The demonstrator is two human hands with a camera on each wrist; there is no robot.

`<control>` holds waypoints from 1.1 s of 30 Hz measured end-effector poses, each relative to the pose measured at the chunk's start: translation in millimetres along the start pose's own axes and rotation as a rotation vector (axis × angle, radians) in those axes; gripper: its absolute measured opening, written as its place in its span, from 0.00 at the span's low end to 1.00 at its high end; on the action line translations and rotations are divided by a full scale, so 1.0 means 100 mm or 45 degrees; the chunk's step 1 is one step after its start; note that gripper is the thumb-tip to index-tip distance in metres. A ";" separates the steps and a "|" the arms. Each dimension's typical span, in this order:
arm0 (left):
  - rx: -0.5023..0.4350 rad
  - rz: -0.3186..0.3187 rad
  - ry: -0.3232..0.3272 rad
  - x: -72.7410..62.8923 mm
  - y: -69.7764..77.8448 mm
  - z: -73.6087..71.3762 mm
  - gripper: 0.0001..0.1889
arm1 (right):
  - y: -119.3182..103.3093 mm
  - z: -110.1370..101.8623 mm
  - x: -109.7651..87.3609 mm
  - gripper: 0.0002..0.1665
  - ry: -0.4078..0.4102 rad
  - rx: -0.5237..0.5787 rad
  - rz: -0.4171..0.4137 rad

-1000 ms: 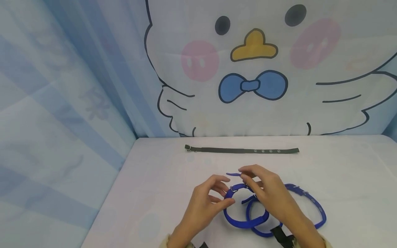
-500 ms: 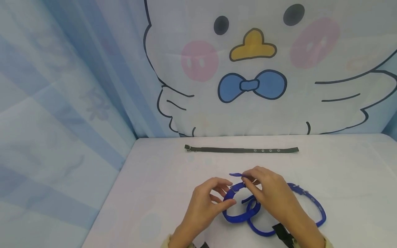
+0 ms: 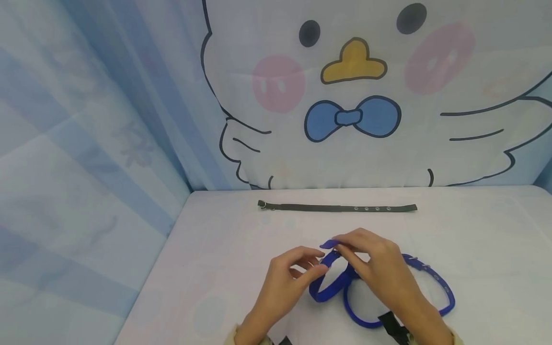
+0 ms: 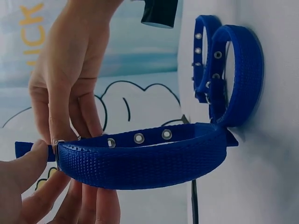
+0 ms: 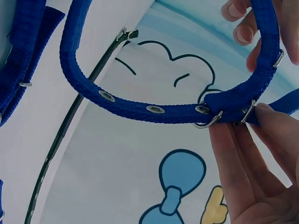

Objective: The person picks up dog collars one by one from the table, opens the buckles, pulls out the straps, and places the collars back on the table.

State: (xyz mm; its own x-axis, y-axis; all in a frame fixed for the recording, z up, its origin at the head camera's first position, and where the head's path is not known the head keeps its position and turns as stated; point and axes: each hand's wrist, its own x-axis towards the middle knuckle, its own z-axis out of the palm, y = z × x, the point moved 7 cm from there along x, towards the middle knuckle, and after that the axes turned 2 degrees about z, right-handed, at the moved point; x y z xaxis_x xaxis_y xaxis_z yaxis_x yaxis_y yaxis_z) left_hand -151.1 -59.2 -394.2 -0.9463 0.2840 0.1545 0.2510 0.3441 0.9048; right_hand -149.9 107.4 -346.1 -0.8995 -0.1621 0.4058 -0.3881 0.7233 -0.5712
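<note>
Both hands hold a blue webbing collar (image 3: 329,293), looped and raised off the table, with metal eyelets and a buckle. My left hand (image 3: 286,280) grips its left side near the buckle between thumb and fingers. At the top of the loop my right hand (image 3: 379,263) pinches the strap, whose free tail (image 3: 329,244) pokes out to the left. In the right wrist view the right thumb presses beside the metal buckle (image 5: 247,113), and a D-ring (image 5: 209,120) hangs close by. Eyelets (image 4: 139,138) line the far side of the loop in the left wrist view.
Two more buckled blue collars rest on the white table (image 3: 215,239): one loop (image 3: 360,322) just behind the held collar, another (image 3: 444,287) partly hidden by the right forearm. A dark green collar (image 3: 310,208) lies straight along the back. Printed curtains (image 3: 276,158) stand behind.
The held collar has tilted, its lower side rising and its loop narrowing in the head view. My right hand has shifted slightly along the strap; the left stays nearly still.
</note>
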 end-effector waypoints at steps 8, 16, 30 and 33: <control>-0.134 -0.046 -0.016 0.00 -0.03 0.04 0.12 | -0.11 0.00 -0.04 0.17 0.076 -0.025 -0.144; -0.162 -0.111 -0.016 -0.01 -0.08 0.08 0.12 | -0.15 0.01 -0.06 0.19 0.136 0.003 -0.229; -0.422 -0.104 -0.061 -0.04 -0.06 0.15 0.14 | -0.01 0.02 -0.02 0.14 0.128 0.253 -0.118; -0.407 -0.097 -0.073 -0.03 -0.05 0.16 0.15 | 0.03 0.02 -0.02 0.12 0.137 0.285 -0.071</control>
State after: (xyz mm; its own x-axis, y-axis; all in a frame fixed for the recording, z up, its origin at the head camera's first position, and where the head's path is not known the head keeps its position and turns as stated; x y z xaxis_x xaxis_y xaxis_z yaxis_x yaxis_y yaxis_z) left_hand -146.1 -47.5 -405.2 -0.9446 0.3211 0.0675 0.0948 0.0702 0.9930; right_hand -149.9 108.0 -349.7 -0.8535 -0.1169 0.5078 -0.4823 0.5463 -0.6848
